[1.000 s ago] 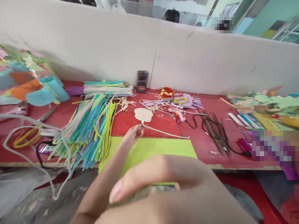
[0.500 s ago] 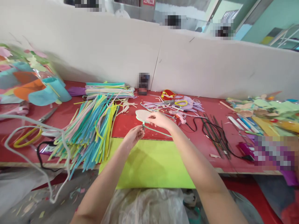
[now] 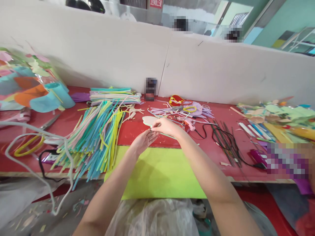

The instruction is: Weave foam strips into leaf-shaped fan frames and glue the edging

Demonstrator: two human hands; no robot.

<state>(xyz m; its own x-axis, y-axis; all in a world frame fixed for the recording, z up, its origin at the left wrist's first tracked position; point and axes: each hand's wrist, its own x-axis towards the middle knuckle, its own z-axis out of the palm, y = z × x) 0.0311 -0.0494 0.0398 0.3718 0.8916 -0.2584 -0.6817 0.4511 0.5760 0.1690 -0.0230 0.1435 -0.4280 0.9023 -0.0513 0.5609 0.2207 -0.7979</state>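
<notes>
In the head view my left hand [image 3: 144,141] and my right hand [image 3: 165,126] meet over the red table. Both pinch near the base of a pale, petal-shaped piece [image 3: 148,120] with a light green edge; the fingers hide the exact grip point. A thin mint-green strip [image 3: 169,135] trails to the right from beneath my right hand. My left thumb and index finger are closed at the base, while its other fingers stretch to the right. The right fingertips press together just above them.
A heap of coloured pipe-cleaner-like strips [image 3: 93,137] lies left, by yellow-handled scissors [image 3: 31,146]. Behind the hands are purple strips [image 3: 162,111] and a pink glue gun [image 3: 189,124]. A black cord [image 3: 227,144] curls right. A yellow-green sheet [image 3: 162,173] covers the front edge.
My right hand has shifted slightly left and down to the base of the petal-shaped piece, against the left fingertips. The left hand's fingers have stretched out, and the piece appears more tilted.
</notes>
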